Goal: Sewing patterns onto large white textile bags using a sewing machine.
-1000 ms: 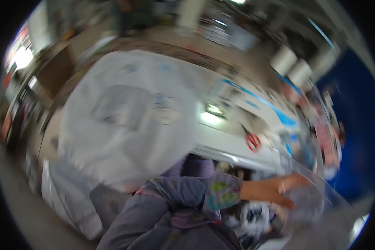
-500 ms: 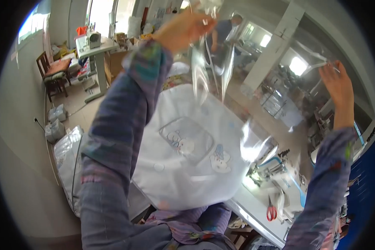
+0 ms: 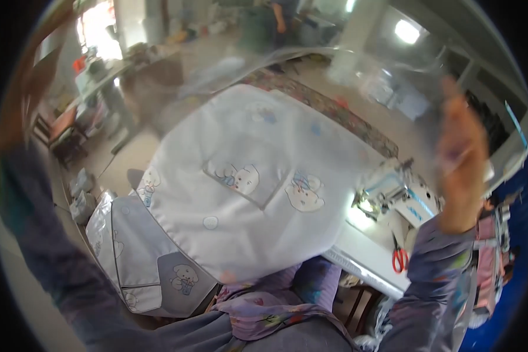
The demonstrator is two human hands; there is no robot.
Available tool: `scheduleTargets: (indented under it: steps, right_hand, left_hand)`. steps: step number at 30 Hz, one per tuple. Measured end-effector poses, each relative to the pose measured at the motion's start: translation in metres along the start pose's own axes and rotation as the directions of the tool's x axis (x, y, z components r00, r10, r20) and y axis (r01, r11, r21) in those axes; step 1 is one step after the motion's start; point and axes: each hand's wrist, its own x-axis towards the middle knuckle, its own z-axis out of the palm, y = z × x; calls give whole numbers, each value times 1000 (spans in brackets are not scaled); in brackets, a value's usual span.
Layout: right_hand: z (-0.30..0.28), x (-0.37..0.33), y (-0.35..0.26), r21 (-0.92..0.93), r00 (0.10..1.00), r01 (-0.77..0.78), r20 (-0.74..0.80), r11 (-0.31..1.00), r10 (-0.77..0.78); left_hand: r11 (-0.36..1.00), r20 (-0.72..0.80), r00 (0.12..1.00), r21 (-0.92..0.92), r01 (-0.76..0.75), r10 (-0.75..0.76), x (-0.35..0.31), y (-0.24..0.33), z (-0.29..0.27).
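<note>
Both my arms are raised and spread wide. My left hand [image 3: 26, 100] is at the far left edge, smeared by motion, and its fingers cannot be made out. My right hand [image 3: 462, 155] is up on the right, also blurred, so its grip is unclear. A clear plastic sheet [image 3: 311, 53] hangs between them, its bowed edge running across the upper part. Below it, a large white fabric piece [image 3: 246, 229] with printed cartoon puppies and a rectangular patch [image 3: 240, 179] lies over the table and my lap.
A white sewing machine [image 3: 402, 193] with its lamp lit stands at right, red-handled scissors [image 3: 399, 260] on its table. More grey and white printed fabric [image 3: 135, 234] hangs at left. Behind are a patterned cloth strip [image 3: 346, 111], a chair [image 3: 61, 126] and a person [image 3: 280, 20].
My left hand has swung from the upper middle to the far left. The right hand is lower and blurred. The clear sheet has spread from hanging folds, and the view has tilted down.
</note>
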Motion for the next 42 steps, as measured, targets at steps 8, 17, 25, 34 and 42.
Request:
scheduleTargets:
  steps: [8, 17, 25, 34, 42]
  right_hand:
    - [43, -226, 184, 81, 672, -710, -215, 699, 708]
    - [72, -340, 256, -81, 670, -726, -306, 683, 676]
    - [33, -365, 244, -575, 764, -639, -398, 511, 508]
    - [11, -304, 234, -214, 791, -568, -410, 795, 455]
    - [-38, -252, 227, -437, 733, -677, -472, 592, 491]
  left_hand:
    - [476, 179, 458, 540, 695, -871, -195, -155, 48]
    - [896, 555, 809, 236, -375, 193, -89, -198, 360]
    - [841, 494, 832, 313, -441, 253, -91, -231, 518]
    - [852, 788, 611, 369, -372, -74, 18, -226, 600]
    - [868, 519, 825, 277, -412, 225, -9, -257, 657]
